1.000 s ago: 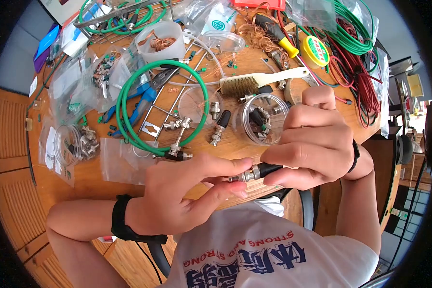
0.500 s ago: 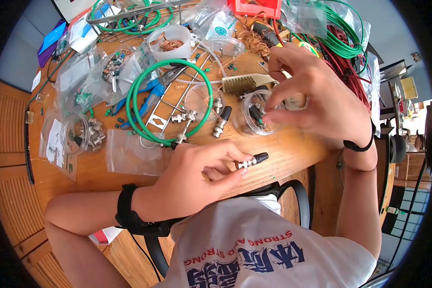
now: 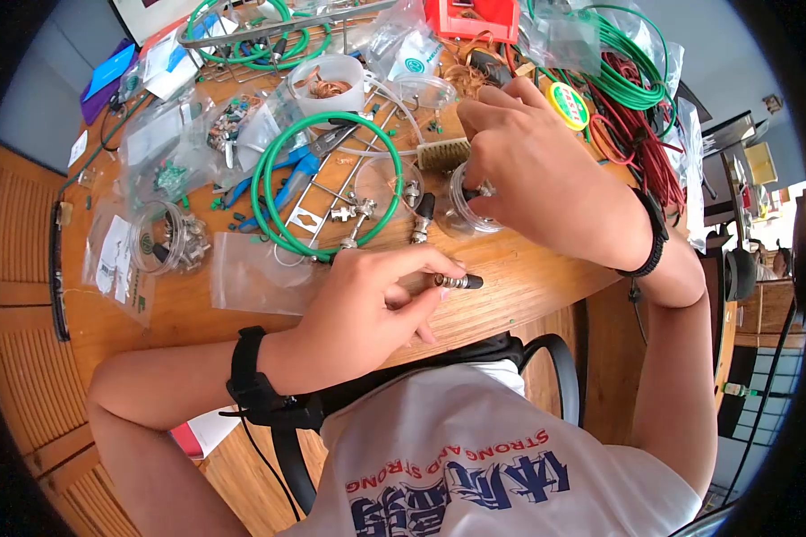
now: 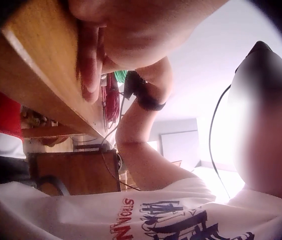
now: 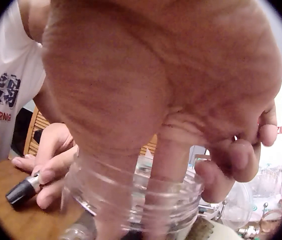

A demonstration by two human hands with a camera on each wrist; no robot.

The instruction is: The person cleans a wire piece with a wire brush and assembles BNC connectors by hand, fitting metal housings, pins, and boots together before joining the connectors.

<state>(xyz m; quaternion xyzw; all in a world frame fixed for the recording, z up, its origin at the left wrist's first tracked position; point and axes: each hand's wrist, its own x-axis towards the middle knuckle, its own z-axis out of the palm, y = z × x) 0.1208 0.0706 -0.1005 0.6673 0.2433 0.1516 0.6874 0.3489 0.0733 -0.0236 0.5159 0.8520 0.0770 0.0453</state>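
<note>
My left hand (image 3: 354, 300) pinches a BNC connector (image 3: 464, 282) between thumb and fingers close above the table's front edge. Its black boot (image 5: 21, 194) points away from the fingers in the right wrist view. My right hand (image 3: 546, 170) reaches down into a clear round jar (image 5: 193, 200), thumb and a finger inside the rim. Their tips are hidden, so I cannot tell whether they hold anything. Beside the jar, another connector with a black boot (image 3: 424, 208) is on the table. A metal T-shaped connector (image 3: 360, 209) lies inside the green cable loop (image 3: 256, 192).
Behind the jar lies a wire brush (image 3: 443, 155). Blue-handled pliers (image 3: 303, 172) and a white tub (image 3: 349, 100) with copper strands are farther back. A second jar (image 3: 157, 242) of connectors stands left. Red cables (image 3: 658, 170) and a yellow-lidded tin (image 3: 567, 106) are right.
My right hand let go of the connector's black boot, moved up to the clear jar, and its fingers are now inside. My left hand kept the connector, turning it slightly.
</note>
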